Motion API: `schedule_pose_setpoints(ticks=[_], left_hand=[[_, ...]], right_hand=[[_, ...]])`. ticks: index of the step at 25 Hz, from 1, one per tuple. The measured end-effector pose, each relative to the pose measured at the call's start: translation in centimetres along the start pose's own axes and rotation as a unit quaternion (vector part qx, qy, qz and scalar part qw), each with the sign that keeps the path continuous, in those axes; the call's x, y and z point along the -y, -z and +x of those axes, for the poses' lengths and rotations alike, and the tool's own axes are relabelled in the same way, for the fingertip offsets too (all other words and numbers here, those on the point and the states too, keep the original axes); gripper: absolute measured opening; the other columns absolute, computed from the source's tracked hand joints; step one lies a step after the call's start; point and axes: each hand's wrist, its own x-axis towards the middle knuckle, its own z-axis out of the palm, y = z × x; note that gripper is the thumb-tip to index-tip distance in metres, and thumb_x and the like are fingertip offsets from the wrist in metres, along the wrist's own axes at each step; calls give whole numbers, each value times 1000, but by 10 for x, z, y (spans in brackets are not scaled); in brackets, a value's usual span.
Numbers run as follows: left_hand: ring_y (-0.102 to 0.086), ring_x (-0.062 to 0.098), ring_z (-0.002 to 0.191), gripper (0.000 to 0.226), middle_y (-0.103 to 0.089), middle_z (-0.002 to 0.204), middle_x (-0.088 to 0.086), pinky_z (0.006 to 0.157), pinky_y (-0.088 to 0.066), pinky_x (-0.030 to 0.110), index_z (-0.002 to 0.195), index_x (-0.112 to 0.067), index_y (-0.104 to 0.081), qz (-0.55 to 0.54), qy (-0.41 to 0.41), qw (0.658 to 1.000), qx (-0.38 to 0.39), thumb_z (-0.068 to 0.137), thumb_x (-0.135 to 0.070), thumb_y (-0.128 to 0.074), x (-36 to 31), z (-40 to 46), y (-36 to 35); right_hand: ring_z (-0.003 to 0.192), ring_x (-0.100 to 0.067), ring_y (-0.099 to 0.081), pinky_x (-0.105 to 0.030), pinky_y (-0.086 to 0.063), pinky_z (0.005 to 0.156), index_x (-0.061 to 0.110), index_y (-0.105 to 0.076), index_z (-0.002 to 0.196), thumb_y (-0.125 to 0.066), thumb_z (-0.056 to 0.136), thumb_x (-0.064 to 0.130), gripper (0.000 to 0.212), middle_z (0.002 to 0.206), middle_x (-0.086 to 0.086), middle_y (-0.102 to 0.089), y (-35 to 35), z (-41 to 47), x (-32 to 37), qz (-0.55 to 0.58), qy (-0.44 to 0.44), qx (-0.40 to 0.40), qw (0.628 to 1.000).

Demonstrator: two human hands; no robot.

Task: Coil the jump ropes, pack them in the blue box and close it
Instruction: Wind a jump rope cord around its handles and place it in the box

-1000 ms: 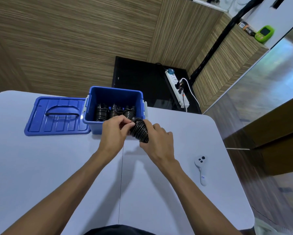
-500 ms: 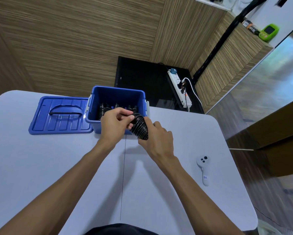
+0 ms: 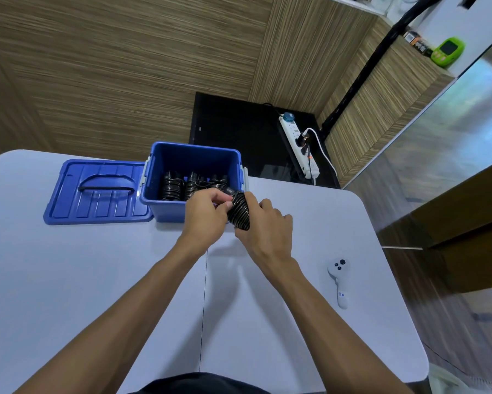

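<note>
Coiled jump rope is pinched between left hand and right hand, long axis near upright, at the near right corner of the open blue box. Box lies directly ahead; left hand nearer.

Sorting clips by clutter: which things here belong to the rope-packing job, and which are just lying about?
Part of the job:
- coiled jump rope, gripped by left hand and right hand
- blue box, open, with coiled ropes inside
- blue lid, flat on the table beside the box

Lying about:
- white controller on the table
- power strip
- green device
</note>
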Motion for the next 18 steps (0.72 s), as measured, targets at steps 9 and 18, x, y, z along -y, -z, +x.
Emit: schedule_pose_setpoints(ticks=[9,18], left_hand=[[-63,13,78,24,-68,86,3,74,-54,23,103,-10,-64,103,-190,976,-14,83,2,-67,5,-2,6],[-48,10,87,30,-53,100,1,76,-39,20,106,-7,-69,128,-139,982,9,81,-22,-75,15,2,-2]], right_hand=[[96,-28,-59,-38,-38,81,27,-35,141,-64,89,35,60,114,-5,-56,0,0,-2,7,-9,11,1000],[99,-28,-59,-39,-37,80,28,-36,140,-63,90,36,58,115,-4,-56,-1,2,-4,-2,-22,19,1000]])
